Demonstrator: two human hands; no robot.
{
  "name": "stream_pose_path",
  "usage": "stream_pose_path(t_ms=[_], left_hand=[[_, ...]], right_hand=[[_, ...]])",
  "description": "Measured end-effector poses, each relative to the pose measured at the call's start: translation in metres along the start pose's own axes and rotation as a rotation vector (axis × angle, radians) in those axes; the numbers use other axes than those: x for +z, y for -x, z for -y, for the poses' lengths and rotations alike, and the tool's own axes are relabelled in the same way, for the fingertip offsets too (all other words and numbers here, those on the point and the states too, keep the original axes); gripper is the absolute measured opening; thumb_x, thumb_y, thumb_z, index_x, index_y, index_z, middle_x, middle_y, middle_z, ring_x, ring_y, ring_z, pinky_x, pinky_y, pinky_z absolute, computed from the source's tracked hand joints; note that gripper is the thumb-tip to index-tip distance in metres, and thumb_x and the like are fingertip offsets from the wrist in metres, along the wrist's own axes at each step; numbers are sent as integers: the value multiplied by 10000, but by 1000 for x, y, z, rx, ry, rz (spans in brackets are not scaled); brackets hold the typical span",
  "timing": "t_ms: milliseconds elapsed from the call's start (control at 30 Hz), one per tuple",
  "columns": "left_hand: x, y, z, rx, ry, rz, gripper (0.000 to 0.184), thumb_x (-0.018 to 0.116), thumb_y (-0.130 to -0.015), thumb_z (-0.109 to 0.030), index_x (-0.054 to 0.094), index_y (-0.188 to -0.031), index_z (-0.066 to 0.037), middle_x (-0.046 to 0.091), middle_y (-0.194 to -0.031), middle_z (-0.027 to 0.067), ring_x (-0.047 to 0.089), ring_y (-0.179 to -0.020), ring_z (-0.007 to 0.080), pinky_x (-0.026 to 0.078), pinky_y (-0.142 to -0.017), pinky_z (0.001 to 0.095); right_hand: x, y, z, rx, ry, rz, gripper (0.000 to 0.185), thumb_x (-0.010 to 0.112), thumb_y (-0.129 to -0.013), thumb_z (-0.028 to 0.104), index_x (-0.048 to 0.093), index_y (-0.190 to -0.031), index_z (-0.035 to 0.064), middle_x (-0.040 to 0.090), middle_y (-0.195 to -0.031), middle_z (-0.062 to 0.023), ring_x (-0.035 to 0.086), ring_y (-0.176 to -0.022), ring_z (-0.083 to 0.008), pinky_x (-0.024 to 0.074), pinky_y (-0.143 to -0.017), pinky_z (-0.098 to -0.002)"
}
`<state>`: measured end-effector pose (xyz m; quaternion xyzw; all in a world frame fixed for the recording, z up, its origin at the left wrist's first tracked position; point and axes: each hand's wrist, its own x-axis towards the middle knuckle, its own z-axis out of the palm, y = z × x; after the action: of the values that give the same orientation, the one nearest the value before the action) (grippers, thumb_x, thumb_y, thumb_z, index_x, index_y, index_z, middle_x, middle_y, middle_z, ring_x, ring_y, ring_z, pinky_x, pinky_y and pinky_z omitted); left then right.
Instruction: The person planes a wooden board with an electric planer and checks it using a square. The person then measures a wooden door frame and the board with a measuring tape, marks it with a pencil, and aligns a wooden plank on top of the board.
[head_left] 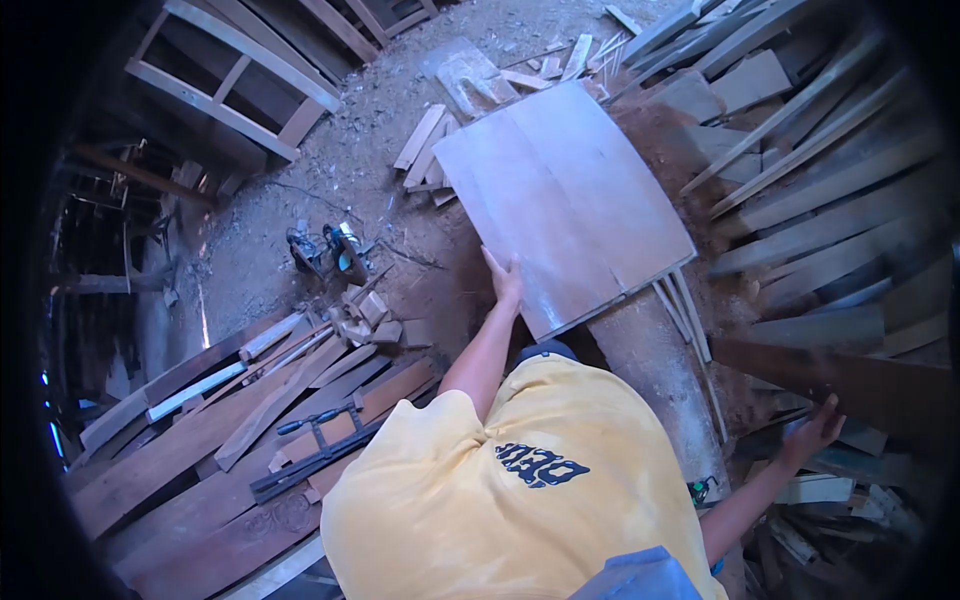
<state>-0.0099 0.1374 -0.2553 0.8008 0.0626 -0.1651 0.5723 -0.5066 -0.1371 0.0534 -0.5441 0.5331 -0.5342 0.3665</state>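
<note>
A wide, flat wooden panel made of joined boards lies in front of me at the centre. My left hand is at its near left edge, with the thumb and fingers against the panel's side. Out to the right, my right hand is at the lower edge of a long dark board, its fingers bent up against the wood. Thin strips stick out from under the panel's near right corner.
Long planks and a clamp lie at the lower left. Two power tools and small wood blocks sit on the ground. Stacked boards fill the right side. A wooden frame stands at the upper left.
</note>
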Motion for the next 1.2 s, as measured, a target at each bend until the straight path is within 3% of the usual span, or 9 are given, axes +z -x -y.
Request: stream_pose_path(t_ms=[333, 467, 533, 600, 667, 833, 1033, 1100, 1200], left_hand=[[3, 19, 14, 98, -63, 77, 978, 663, -977, -239, -31, -1661, -161, 297, -1630, 293, 403, -1464, 407, 352, -1174, 441], [-11, 43, 10, 7, -58, 181, 1001, 637, -1005, -362, -110, -1650, -201, 482, -1511, 303, 539, -1349, 408, 424, -1116, 437], [-18, 45, 9, -32, -48, 216, 1015, 639, -1005, -342, -137, -1645, -204, 437, -1549, 299, 523, -1370, 393, 409, -1134, 433], [-18, 39, 21, 65, -121, 176, 1017, 646, -993, -331, -127, -1645, -227, 423, -1560, 298, 558, -1320, 448, 455, -1086, 467], [-13, 34, 38, 91, -144, 158, 1017, 646, -992, -326, -128, -1645, -228, 429, -1558, 294, 563, -1314, 448, 450, -1091, 471], [10, 5, 8, 138, -138, 145, 1024, 651, -987, -317, -129, -1645, -228, 402, -1574, 295, 556, -1319, 450, 435, -1104, 486], [24, -15, -21, -141, -213, 294, 1075, 703, -937, -358, -91, -1651, -234, 336, -1581, 354, 519, -1352, 457, 434, -1097, 500], [27, -18, -3, 163, -326, 85, 1111, 736, -906, -379, -70, -1655, -224, 406, -1488, 368, 502, -1320, 488, 427, -1082, 540], [9, -4, -35, 87, -583, 58, 1121, 741, -901, -382, -68, -1657, -205, 442, -1348, 324, 479, -1233, 479, 408, -1065, 566]], right_hand=[[1, -20, -8, -36, 236, 25, 520, 670, -1029, 304, 554, -1374, -67, 629, -1325, -152, 605, -1140, -212, 477, -997, -348], [21, -21, 5, -12, 74, 56, 519, 665, -1031, 277, 537, -1392, -74, 622, -1348, -151, 602, -1174, -217, 481, -1025, -362], [18, -21, -6, 74, 33, -54, 498, 651, -1038, 258, 535, -1394, -71, 616, -1360, -142, 600, -1199, -220, 484, -1048, -375], [8, -31, -21, -221, 257, 135, 479, 643, -1043, 242, 535, -1401, -58, 599, -1376, -143, 600, -1202, -221, 487, -1051, -372], [3, -32, -27, -2, -12, 77, 475, 639, -1046, 226, 529, -1415, -52, 582, -1388, -157, 599, -1202, -222, 484, -1058, -371], [13, -29, -22, -28, -2, 78, 501, 643, -1046, 247, 525, -1416, -69, 575, -1384, -160, 582, -1219, -218, 476, -1057, -367], [24, -23, -11, -294, 265, 101, 466, 633, -1048, 283, 588, -1350, -69, 587, -1368, -163, 582, -1206, -238, 459, -1051, -366], [32, -15, -4, -283, 160, 118, 516, 658, -1036, 317, 579, -1366, -72, 603, -1343, -154, 589, -1158, -219, 472, -1019, -362], [39, -16, 23, -149, 255, 110, 481, 661, -1034, 308, 609, -1334, -64, 643, -1284, -139, 584, -1123, -212, 467, -1000, -357]])
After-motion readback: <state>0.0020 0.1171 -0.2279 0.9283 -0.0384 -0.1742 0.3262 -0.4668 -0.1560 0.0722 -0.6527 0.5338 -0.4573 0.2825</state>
